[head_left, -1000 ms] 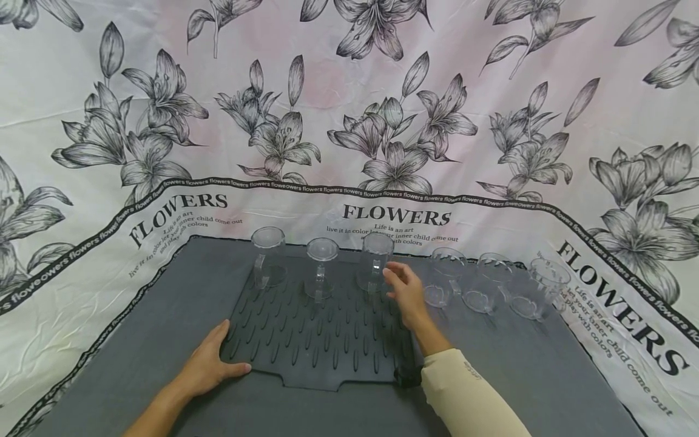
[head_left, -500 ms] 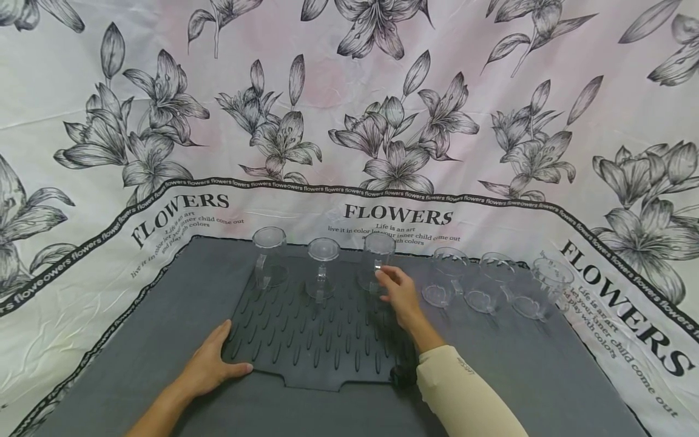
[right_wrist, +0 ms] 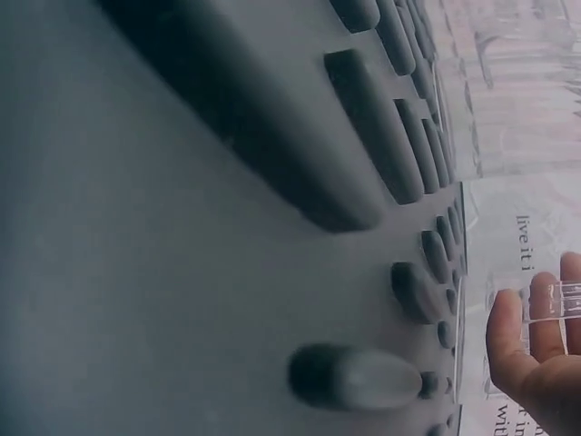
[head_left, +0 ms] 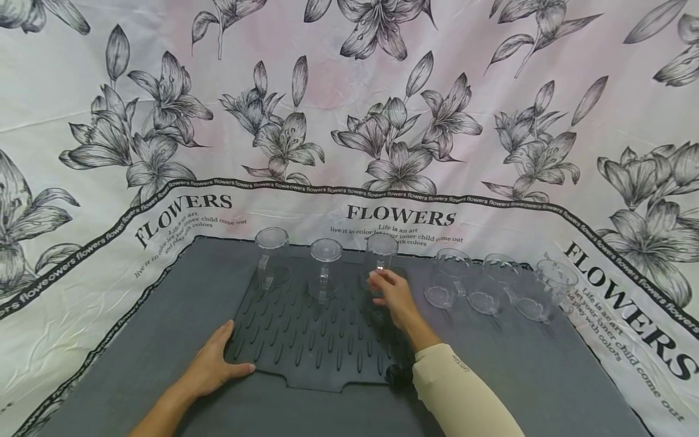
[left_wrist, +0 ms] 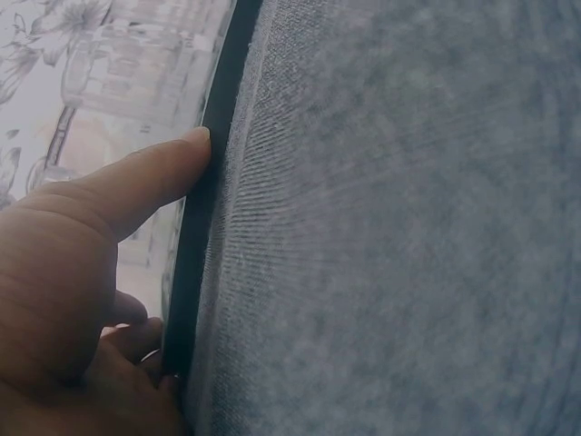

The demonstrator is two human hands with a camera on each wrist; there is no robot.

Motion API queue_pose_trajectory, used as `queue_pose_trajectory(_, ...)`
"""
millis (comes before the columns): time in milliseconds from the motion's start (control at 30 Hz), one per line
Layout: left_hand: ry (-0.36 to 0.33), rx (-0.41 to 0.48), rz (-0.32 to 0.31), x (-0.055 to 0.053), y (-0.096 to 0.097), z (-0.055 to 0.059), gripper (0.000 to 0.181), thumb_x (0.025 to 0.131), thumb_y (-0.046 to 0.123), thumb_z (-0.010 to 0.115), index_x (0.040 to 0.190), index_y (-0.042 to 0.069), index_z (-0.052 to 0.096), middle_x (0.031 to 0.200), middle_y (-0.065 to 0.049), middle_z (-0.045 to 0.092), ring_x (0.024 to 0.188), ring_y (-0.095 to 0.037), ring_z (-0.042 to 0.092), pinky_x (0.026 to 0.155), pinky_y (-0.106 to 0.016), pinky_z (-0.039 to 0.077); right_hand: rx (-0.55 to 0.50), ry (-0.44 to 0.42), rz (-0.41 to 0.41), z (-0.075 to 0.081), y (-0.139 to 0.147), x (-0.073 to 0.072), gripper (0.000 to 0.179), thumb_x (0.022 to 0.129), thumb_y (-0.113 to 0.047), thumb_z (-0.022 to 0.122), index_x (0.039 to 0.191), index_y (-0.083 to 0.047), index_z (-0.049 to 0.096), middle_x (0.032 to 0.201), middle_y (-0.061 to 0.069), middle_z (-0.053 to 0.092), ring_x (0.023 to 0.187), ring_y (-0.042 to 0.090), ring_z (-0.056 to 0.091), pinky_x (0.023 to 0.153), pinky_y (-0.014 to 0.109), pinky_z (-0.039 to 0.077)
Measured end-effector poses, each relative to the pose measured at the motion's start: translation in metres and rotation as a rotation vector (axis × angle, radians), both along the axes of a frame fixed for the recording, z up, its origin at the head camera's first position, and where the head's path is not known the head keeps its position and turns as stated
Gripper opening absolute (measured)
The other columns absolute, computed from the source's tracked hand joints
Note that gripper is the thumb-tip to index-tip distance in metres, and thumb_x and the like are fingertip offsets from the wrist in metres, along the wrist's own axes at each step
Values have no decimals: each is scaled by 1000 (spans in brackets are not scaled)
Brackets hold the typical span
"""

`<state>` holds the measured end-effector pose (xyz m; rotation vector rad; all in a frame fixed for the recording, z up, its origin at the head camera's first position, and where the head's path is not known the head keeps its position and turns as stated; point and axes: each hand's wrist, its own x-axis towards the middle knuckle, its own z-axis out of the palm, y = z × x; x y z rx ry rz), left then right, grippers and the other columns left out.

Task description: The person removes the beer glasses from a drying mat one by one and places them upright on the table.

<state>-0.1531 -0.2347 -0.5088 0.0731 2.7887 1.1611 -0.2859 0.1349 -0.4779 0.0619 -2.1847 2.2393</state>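
Observation:
A dark ribbed drying mat (head_left: 314,380) lies on the grey table. At its back edge stand three clear mugs, bases up: one at the left (head_left: 272,243), one in the middle (head_left: 326,252), and a third mug (head_left: 382,246) at the right. My right hand (head_left: 397,300) pinches the third mug's handle between thumb and fingers; the right wrist view shows the fingertips around the clear handle (right_wrist: 565,300). My left hand (head_left: 210,363) rests at the mat's front left corner, thumb on the front edge, fingers along the side. The left wrist view shows that thumb (left_wrist: 150,182) against the dark rim.
Right of the mat, three more clear mugs stand in a row: a near one (head_left: 446,279), a middle one (head_left: 493,284) and a far right one (head_left: 546,290). A flower-printed cloth (head_left: 306,209) rises behind the table. A small black object (head_left: 398,375) shows beside the right sleeve.
My right hand has moved slightly left from beside the third mug and its fingers have closed on the handle. My left hand stays at the mat's corner.

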Motion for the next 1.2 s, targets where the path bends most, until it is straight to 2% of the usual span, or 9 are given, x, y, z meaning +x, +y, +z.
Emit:
queue_pose_trajectory(167, -2, 5, 1, -1, 0, 0, 119, 71, 44, 84, 148, -12, 14, 151, -35, 14, 137, -50, 13, 105, -64, 20, -26, -34, 16, -3, -2, -1, 31, 95, -23, 64, 112, 4, 63, 104, 18, 67, 107, 38, 59, 86, 58, 48)
queue_pose_trajectory(433, -4, 11, 4, 0, 1, 1, 118, 71, 43, 85, 148, -12, 14, 151, -35, 14, 137, -50, 13, 105, -64, 20, -35, -27, 8, -4, -3, -1, 31, 99, -19, 57, 113, 8, 61, 99, 17, 65, 102, 34, 61, 84, 56, 50)
queue_pose_trajectory(600, -4, 10, 7, 1, 2, 2, 119, 71, 44, 84, 149, -12, 14, 150, -35, 14, 137, -51, 14, 105, -65, 20, -37, 18, -10, -5, -4, -1, 21, 101, -13, 52, 103, 6, 61, 91, 13, 65, 99, 38, 62, 83, 52, 52)
queue_pose_trajectory(700, -1, 6, 8, 1, 2, 2, 118, 71, 44, 84, 148, -12, 15, 150, -35, 15, 137, -51, 14, 104, -65, 20, -49, 55, -9, -7, -4, 1, 18, 101, -9, 51, 100, 7, 60, 87, 12, 64, 93, 35, 64, 83, 52, 51)
queue_pose_trajectory(833, 0, 15, 2, 1, 1, 1, 118, 71, 43, 85, 148, -13, 15, 150, -36, 15, 137, -51, 14, 105, -64, 20, -64, 78, 4, -6, -2, 4, 17, 101, -7, 51, 97, 7, 58, 85, 12, 62, 82, 22, 63, 81, 49, 53)
queue_pose_trajectory(900, 2, 19, 1, 1, 0, 0, 118, 71, 43, 85, 148, -13, 15, 150, -36, 15, 137, -51, 14, 105, -64, 20, -66, 84, 14, -4, -1, 6, 16, 101, -7, 51, 96, 6, 59, 85, 11, 61, 80, 21, 63, 79, 47, 54)
queue_pose_trajectory(1100, 8, 9, 0, 0, -1, 0, 117, 72, 44, 84, 148, -12, 15, 150, -35, 15, 137, -50, 14, 105, -64, 21, -65, 112, 44, 5, 1, 17, 19, 101, -7, 52, 97, 10, 57, 86, 13, 60, 81, 20, 63, 79, 48, 54)
queue_pose_trajectory(1200, 5, 13, -4, 1, -1, 1, 118, 71, 44, 84, 148, -13, 15, 151, -35, 15, 137, -51, 14, 105, -64, 20, -54, 133, 64, 11, 5, 26, 21, 101, -9, 51, 98, 11, 57, 87, 16, 60, 85, 26, 62, 81, 49, 53)
